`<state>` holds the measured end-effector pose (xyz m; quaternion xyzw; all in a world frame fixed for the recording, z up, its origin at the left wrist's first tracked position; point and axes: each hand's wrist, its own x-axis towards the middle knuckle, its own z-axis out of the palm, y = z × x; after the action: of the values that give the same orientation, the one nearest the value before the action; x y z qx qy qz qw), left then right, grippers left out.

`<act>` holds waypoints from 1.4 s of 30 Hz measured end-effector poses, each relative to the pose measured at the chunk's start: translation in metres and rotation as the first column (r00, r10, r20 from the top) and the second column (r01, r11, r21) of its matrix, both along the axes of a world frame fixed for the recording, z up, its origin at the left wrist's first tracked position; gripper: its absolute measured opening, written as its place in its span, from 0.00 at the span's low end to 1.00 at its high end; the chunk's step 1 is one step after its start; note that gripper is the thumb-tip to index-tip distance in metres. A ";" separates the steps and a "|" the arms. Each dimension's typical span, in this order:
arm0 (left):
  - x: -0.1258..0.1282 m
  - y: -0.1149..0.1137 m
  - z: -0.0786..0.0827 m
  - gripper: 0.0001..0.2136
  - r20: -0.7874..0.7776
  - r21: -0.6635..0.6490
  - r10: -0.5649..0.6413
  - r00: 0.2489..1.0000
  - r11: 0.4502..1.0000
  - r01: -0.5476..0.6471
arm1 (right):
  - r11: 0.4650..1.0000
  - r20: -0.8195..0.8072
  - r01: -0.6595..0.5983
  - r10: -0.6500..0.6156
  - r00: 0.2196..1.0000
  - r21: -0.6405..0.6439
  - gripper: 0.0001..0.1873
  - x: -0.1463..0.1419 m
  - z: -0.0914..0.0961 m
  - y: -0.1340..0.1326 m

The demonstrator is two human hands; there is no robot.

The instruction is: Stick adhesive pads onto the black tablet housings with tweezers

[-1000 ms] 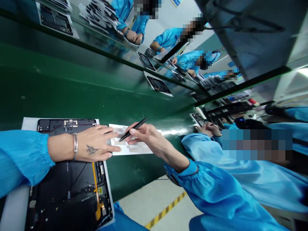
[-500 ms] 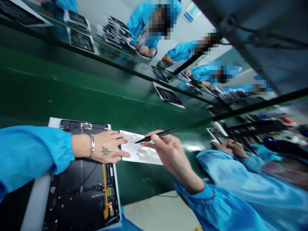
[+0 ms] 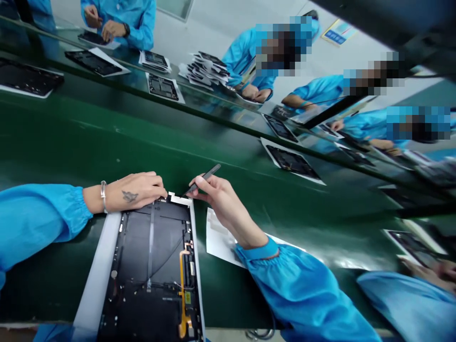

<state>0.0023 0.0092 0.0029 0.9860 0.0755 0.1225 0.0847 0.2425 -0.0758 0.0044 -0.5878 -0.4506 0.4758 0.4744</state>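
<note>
Tweezers (image 3: 213,171) sit clamped in my right hand (image 3: 220,194), tip beside pale strip (image 3: 180,200) | my left hand (image 3: 137,191) curls at far edge of opened device (image 3: 156,247), its grip I cannot tell | device lies over tabletop (image 3: 107,137), near white sheet (image 3: 219,241)

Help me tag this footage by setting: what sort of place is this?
Probably an electronics assembly or repair workshop: an opened device with an orange flex cable lies on a green workbench, and several people wear blue smocks.
</note>
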 end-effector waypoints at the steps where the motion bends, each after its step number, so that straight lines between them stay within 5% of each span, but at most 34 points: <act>1: 0.001 0.000 -0.001 0.11 0.007 -0.019 -0.011 1.000 1.000 0.012 | 1.000 0.001 -0.013 0.013 1.000 -0.018 0.23 0.000 -0.001 0.002; 13: 0.007 0.001 -0.003 0.12 0.035 -0.107 -0.014 0.999 0.994 0.017 | 0.996 0.032 -0.045 0.048 0.998 -0.078 0.24 0.002 0.001 0.003; 42: 0.008 0.001 0.000 0.14 0.012 -0.066 -0.026 1.000 0.997 0.027 | 0.996 0.082 -0.049 0.055 0.995 -0.075 0.25 0.002 0.004 0.004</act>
<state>0.0100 0.0098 0.0031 0.9829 0.0661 0.1241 0.1191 0.2444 -0.0715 0.0081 -0.6122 -0.4676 0.4790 0.4208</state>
